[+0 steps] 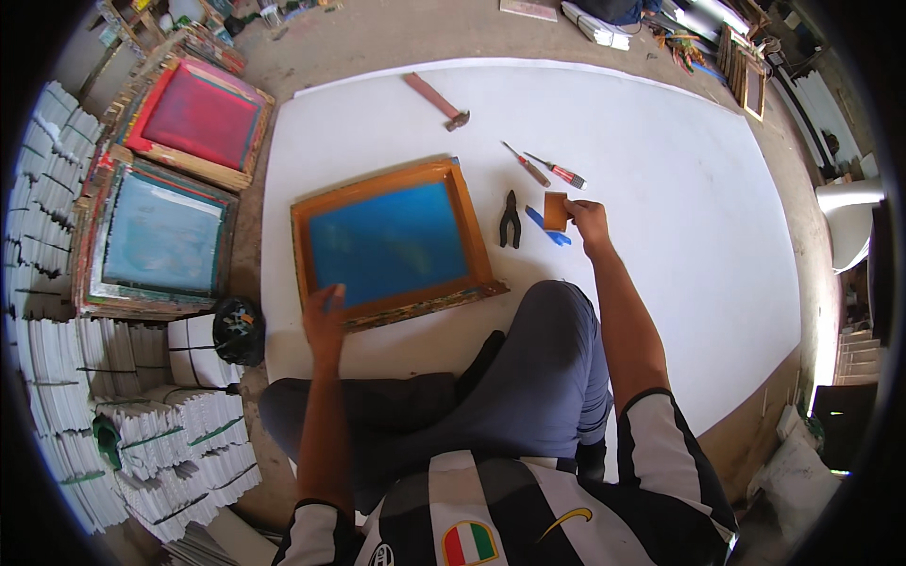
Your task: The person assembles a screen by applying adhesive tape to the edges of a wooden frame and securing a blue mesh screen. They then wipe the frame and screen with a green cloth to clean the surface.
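Note:
A wooden screen-printing frame [382, 192] with blue mesh [392, 243] lies in front of me on a white sheet. My left hand [325, 319] is over its near left corner; motion smears the fingers, so I cannot tell whether they touch it. My right hand [590, 223] is closed on a small orange-brown square piece [556, 212], pinched at its right edge. Partly beneath that piece is a blue slim tool [557, 238], its kind unclear. Just left of it are black-handled pliers [511, 222]. Two screwdrivers [567, 175] [533, 170] lie beyond the right hand.
A hammer [437, 101] rests near the far side of the white sheet [689, 236]. On the left are a red framed screen [203, 115], a pale-blue one [162, 236] and bundled white stacks [179, 453]. My folded legs [528, 377] border the near side.

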`<state>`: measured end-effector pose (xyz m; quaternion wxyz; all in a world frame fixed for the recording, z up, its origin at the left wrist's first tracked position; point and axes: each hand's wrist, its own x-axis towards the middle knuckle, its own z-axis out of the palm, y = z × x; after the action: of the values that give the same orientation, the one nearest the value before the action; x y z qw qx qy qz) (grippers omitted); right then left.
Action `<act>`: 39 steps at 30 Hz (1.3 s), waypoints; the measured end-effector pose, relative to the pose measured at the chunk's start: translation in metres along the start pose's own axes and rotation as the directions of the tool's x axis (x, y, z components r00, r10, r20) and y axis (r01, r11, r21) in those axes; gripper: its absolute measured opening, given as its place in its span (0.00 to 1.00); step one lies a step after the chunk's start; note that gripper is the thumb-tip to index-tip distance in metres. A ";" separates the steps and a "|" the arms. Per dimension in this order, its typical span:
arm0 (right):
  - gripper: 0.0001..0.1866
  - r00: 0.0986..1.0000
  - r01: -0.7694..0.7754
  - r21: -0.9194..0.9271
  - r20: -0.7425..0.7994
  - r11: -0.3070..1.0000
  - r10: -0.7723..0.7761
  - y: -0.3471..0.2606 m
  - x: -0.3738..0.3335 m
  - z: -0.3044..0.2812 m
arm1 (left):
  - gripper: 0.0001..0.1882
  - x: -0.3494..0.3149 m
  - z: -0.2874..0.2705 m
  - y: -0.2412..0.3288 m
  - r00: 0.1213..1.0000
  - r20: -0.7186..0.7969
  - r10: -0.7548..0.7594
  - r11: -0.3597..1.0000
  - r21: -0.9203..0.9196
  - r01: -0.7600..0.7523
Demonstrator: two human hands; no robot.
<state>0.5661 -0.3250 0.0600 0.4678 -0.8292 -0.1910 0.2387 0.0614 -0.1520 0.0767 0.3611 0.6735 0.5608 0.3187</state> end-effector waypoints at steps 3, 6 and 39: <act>0.16 0.991 -0.081 0.381 0.132 0.921 0.032 -0.056 -0.055 0.011 | 0.21 -0.027 0.012 0.044 0.986 0.165 -0.038 0.988 -0.141 0.061; 0.16 0.957 -0.199 0.564 0.287 0.801 0.036 -0.108 -0.123 0.034 | 0.22 -0.050 0.027 0.070 0.949 0.308 0.063 0.940 -0.338 0.047; 0.08 0.426 0.832 0.286 0.219 0.476 -0.877 -0.177 -0.299 0.058 | 0.18 -0.116 -0.036 0.154 0.949 -0.037 0.314 0.791 -0.542 -0.283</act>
<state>0.2731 -0.3605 0.2530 0.5380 -0.5291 -0.6456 0.1179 0.0927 -0.2791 0.2227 0.4964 0.6326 0.3244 0.4981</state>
